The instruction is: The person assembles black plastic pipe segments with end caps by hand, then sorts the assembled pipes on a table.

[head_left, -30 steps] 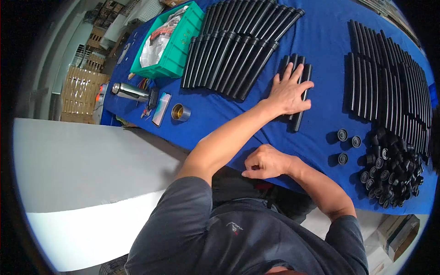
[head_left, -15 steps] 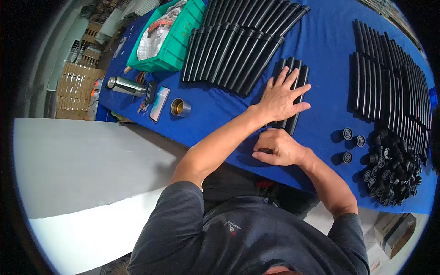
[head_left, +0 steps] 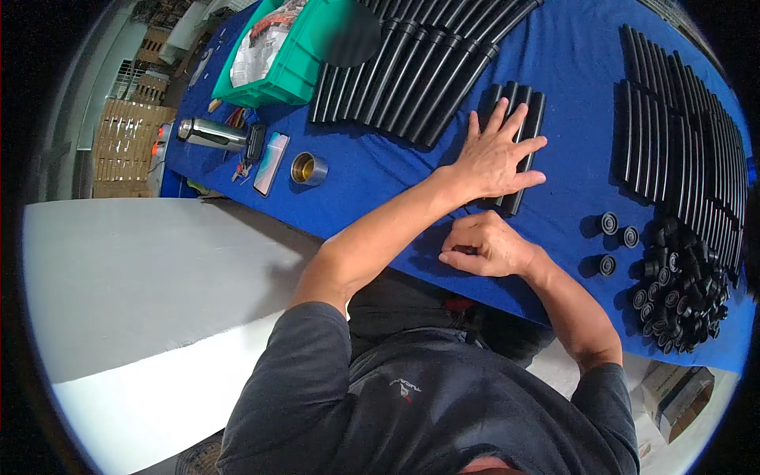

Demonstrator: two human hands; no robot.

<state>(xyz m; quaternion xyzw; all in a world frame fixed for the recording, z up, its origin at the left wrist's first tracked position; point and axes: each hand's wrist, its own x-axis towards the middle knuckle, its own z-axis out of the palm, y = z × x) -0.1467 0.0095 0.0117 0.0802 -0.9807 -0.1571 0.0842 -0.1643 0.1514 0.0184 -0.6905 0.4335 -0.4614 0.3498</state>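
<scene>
My left hand (head_left: pixel 500 158) lies flat with fingers spread over a few short black tubes (head_left: pixel 535 119) set side by side on the blue cloth (head_left: pixel 396 190). Just below the near ends of those tubes is my right hand (head_left: pixel 489 247), its fingers curled closed. Something dark shows between thumb and fingers, but its shape is hidden. Three round black caps (head_left: pixel 608 223) sit apart to the right of my hands, beside a heap of similar caps (head_left: pixel 681 293).
Black tubes with collars (head_left: pixel 419 79) lie in rows at the back. More black tubes (head_left: pixel 689 150) are stacked at right. On the left are a green crate (head_left: pixel 289 71), a steel flask (head_left: pixel 212 134), keys, a phone (head_left: pixel 271 164) and a metal cup (head_left: pixel 309 169).
The view has shifted slightly. My left hand stays spread on the tubes, and my right hand remains closed near their lower ends. A dark blurred round patch now covers part of the crate's right side.
</scene>
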